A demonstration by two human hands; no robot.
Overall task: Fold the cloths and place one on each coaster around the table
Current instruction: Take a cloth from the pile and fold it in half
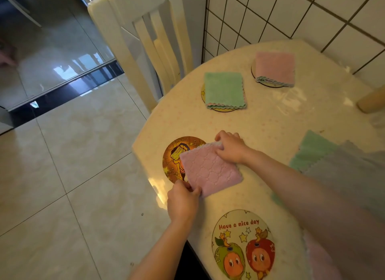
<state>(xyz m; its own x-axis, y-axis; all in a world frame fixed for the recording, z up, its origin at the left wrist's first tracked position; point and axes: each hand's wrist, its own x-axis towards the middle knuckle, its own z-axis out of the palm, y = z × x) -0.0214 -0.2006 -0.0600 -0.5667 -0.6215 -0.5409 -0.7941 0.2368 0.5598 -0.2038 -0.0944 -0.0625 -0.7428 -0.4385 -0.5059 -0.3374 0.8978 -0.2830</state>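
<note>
A folded pink cloth (209,170) lies partly over an orange round coaster (175,158) near the table's left edge. My left hand (182,202) pinches its near corner, and my right hand (230,147) grips its far edge. Farther back, a folded green cloth (224,89) covers a yellow coaster (203,93), and a folded pink cloth (275,68) covers another coaster (270,84). A bare coaster (242,244) printed "Have a nice day" with two fruit figures lies near me. Unfolded cloths, green (312,148) and grey (350,171), lie at the right under my right forearm.
The table (260,121) has a pale glossy cover and stands against a white tiled wall (291,15). A cream chair (145,40) is pushed in at its far left side. A wooden cylinder (371,101) pokes in at the right edge. Shiny tiled floor lies to the left.
</note>
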